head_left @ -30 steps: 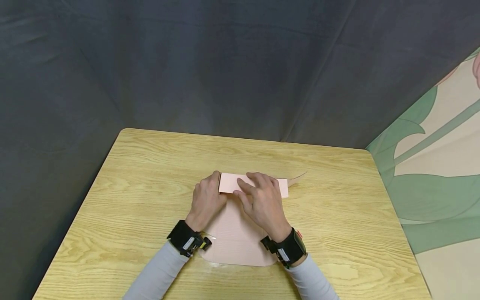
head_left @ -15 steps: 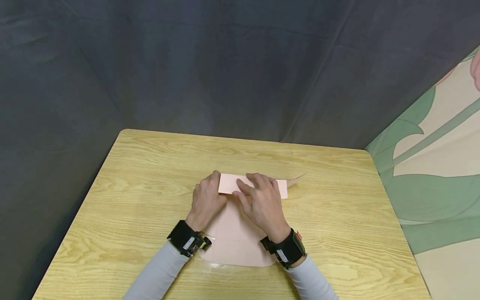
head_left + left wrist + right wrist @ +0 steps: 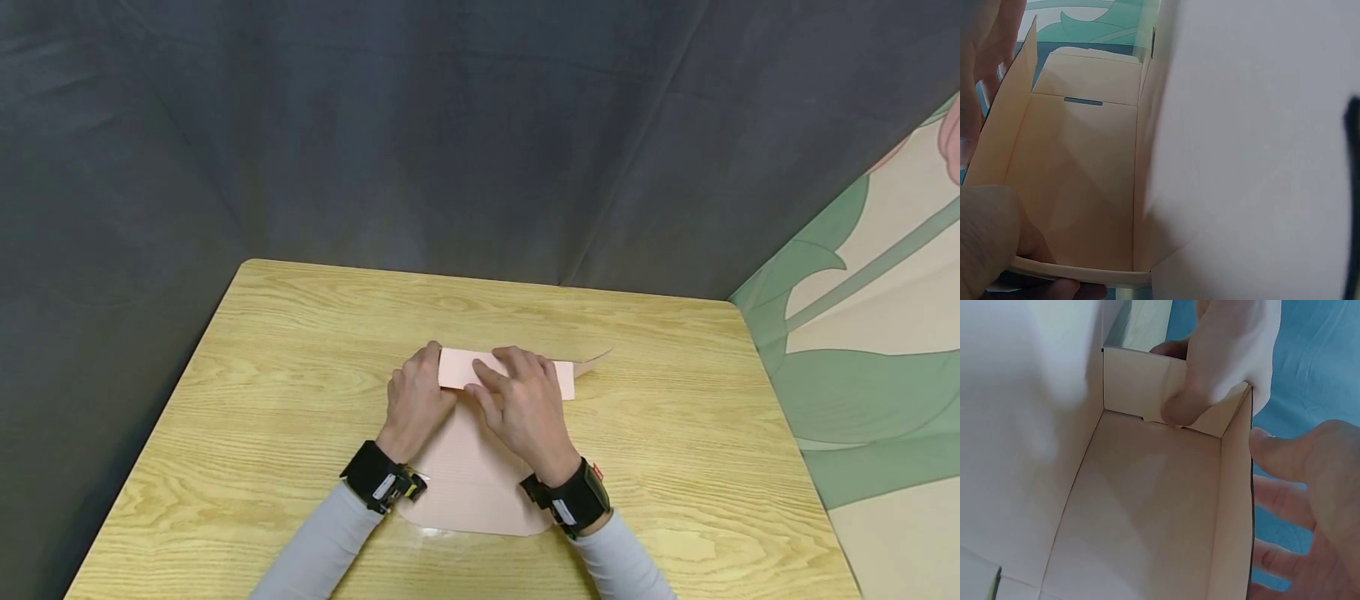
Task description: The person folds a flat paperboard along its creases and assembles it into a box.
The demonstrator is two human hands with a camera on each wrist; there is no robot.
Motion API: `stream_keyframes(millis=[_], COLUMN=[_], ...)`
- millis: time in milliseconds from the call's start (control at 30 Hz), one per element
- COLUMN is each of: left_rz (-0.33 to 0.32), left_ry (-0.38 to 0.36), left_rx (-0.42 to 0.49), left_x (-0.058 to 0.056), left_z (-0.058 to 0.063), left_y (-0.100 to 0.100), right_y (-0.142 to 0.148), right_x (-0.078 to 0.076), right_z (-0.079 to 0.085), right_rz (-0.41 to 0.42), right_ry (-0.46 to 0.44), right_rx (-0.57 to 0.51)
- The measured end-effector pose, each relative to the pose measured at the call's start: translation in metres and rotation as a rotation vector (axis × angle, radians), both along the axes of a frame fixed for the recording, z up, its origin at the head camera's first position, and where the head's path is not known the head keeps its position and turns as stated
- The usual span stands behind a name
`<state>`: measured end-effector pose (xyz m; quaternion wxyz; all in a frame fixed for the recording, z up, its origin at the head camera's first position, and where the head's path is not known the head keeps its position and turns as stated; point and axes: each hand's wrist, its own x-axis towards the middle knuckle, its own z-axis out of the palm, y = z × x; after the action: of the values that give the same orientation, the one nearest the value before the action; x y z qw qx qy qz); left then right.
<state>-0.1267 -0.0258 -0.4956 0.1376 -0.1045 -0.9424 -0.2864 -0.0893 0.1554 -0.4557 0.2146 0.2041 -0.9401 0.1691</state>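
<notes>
A pink cardboard box (image 3: 455,368), partly folded up, sits at the middle of the table. Its long lid panel (image 3: 480,487) stretches toward me between both forearms. My left hand (image 3: 416,402) grips the folded left end wall (image 3: 1138,381), thumb inside and fingers outside. At the opposite end a flap (image 3: 595,364) slants outward; the left wrist view shows a slot (image 3: 1083,101) along its fold. My right hand (image 3: 527,412) rests on the outer face of a long side wall (image 3: 1232,506), fingers spread. The box's bottom (image 3: 1079,181) is bare.
The light wood table (image 3: 300,333) ends at a dark curtain (image 3: 450,150) behind and on the left. A patterned cloth (image 3: 862,375) with green leaves hangs at the right. Black cameras (image 3: 386,477) are strapped to both wrists.
My left hand has shifted very slightly to the right, still gripping the end wall. The right hand keeps its place on the side wall.
</notes>
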Motion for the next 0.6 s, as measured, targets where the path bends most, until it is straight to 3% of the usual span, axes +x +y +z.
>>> stream_keyframes(millis=[333,467,600], left_rz=[-0.013,-0.088,-0.217], left_ry=[-0.03,-0.087,-0.177], left_rx=[0.047,0.076,0.121], left_x=[-0.002,-0.002,-0.001], left_z=[0.0,0.007,0.019], left_y=[-0.001,-0.007,-0.02], right_y=[0.0,0.0,-0.001], right_x=[0.0,0.0,-0.001], right_z=[-0.001,-0.001,-0.002], right_rz=[-0.012,-0.012,-0.006], right_ry=[0.006,0.007,0.004], right_rx=[-0.012,-0.008,-0.017])
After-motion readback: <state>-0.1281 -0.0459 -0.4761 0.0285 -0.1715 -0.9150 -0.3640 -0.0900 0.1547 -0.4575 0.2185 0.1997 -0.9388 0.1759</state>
